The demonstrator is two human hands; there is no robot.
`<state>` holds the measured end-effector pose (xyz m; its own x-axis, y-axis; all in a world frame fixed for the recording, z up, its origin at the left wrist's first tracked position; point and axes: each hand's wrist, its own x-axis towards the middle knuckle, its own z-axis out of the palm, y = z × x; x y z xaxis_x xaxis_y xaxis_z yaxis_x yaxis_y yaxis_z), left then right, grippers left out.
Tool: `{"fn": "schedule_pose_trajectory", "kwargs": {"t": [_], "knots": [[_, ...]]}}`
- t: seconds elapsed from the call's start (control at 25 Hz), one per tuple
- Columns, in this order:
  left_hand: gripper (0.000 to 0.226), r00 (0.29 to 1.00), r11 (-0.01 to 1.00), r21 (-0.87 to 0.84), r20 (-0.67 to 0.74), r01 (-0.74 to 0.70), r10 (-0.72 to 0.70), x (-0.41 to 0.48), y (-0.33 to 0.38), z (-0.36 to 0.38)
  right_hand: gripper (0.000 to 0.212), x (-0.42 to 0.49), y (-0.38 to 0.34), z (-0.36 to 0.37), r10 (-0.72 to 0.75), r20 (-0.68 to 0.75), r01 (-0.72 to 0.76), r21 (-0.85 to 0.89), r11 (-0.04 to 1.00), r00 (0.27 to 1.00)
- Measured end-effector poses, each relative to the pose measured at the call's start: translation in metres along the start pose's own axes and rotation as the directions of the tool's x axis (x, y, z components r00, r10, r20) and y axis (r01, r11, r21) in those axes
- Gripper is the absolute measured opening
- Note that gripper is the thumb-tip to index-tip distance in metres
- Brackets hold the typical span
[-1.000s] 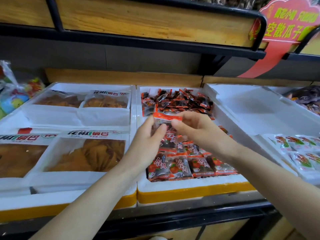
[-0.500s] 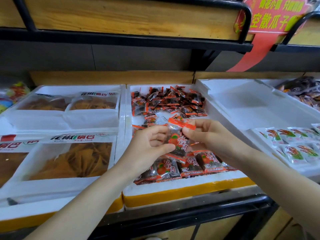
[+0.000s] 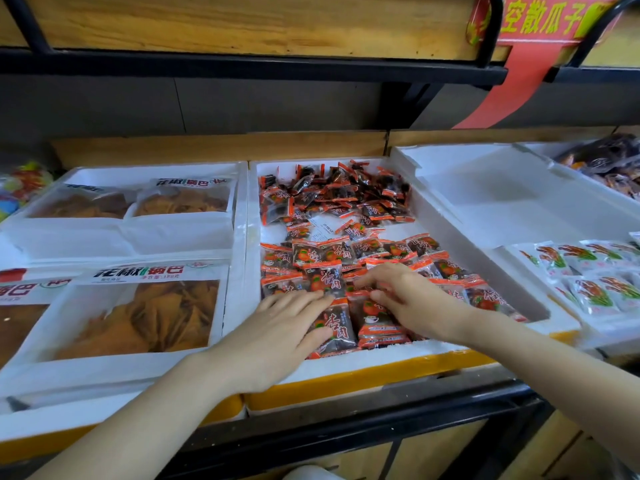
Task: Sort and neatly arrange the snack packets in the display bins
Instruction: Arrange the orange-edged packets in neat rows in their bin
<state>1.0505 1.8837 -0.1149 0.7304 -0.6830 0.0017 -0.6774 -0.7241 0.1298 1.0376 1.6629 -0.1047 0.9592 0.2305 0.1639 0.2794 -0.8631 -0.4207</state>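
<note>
Centre frame: left hand (image 3: 277, 336) and right hand (image 3: 414, 301), fingers flat, press snack packets (image 3: 325, 278) in foam bin (image 3: 381, 355); probably light, slick, crinkly, so pinch sealed edges.

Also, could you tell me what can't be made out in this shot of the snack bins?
- Head view, orange packets: those beneath the left hand and right hand are covered; whether the right hand pinches one is unclear.
- Their fine print: too small.
- The red sign: cut off by the top edge.
- The dark packets, far right: cut by the right edge, blurred.
</note>
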Motion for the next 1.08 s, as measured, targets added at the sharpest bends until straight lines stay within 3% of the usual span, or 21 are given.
{"fn": "schedule_pose_trajectory", "kwargs": {"t": [0.12, 0.28, 0.44, 0.56, 0.8, 0.92, 1.0, 1.08], "knots": [[0.057, 1.0, 0.999, 0.041, 0.018, -0.012, 0.011, 0.001, -0.002, -0.001, 0.038, -0.016, -0.005, 0.008, -0.108, 0.042, 0.109, -0.015, 0.994, 0.993], [0.059, 1.0, 0.998, 0.064, 0.027, -0.012, 0.01, 0.0, 0.0, 0.001, 0.057, -0.026, -0.004, 0.018, -0.155, 0.114, 0.174, -0.186, 0.967, 0.981], [0.065, 0.999, 0.997, 0.077, 0.054, -0.008, 0.003, -0.001, 0.001, -0.003, 0.078, -0.03, -0.003, 0.014, -0.132, 0.196, 0.185, -0.29, 0.939, 0.972], [0.069, 0.999, 0.997, 0.082, 0.039, 0.0, -0.003, -0.002, 0.003, -0.006, 0.079, -0.036, 0.0, 0.007, -0.104, 0.234, 0.17, -0.283, 0.944, 0.967], [0.058, 0.982, 0.982, 0.041, 0.032, -0.185, 0.184, 0.013, 0.019, -0.001, 0.085, -0.039, 0.011, 0.009, -0.173, 0.249, 0.247, -0.305, 0.92, 0.953], [0.066, 0.98, 0.979, 0.042, 0.014, -0.201, 0.201, 0.016, 0.018, -0.003, 0.094, -0.031, 0.012, -0.007, -0.102, 0.14, 0.112, -0.07, 0.991, 0.985], [0.07, 0.978, 0.978, 0.064, -0.052, -0.2, 0.203, 0.022, 0.011, -0.012, 0.072, -0.016, 0.014, -0.022, -0.058, -0.022, 0.059, 0.087, 0.994, 0.998], [0.06, 0.976, 0.987, 0.046, -0.145, -0.157, 0.162, 0.039, -0.005, -0.027, 0.047, 0.013, 0.02, -0.035, -0.037, -0.172, 0.055, 0.102, 0.993, 0.984]]}}
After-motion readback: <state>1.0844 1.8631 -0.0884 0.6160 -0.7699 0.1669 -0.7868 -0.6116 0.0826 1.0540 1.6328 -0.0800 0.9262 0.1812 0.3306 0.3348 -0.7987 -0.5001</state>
